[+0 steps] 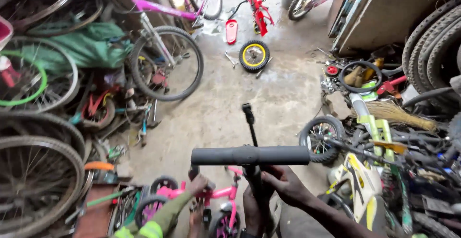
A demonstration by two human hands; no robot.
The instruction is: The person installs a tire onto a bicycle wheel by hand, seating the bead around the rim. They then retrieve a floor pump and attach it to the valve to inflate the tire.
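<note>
In a crowded bike workshop, the right hand [287, 186] and left hand [252, 211] were clamped on the upright pump's [249, 155] shaft under its raised handle, beside a pink bike [225, 195] touched by a co-worker's hand [198, 185].

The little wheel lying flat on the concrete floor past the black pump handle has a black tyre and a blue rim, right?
Not quite. The small wheel lying flat on the grey concrete floor beyond the black T-shaped pump handle does have a black tyre, but its rim is yellow, not blue. The head view shows this.
</note>
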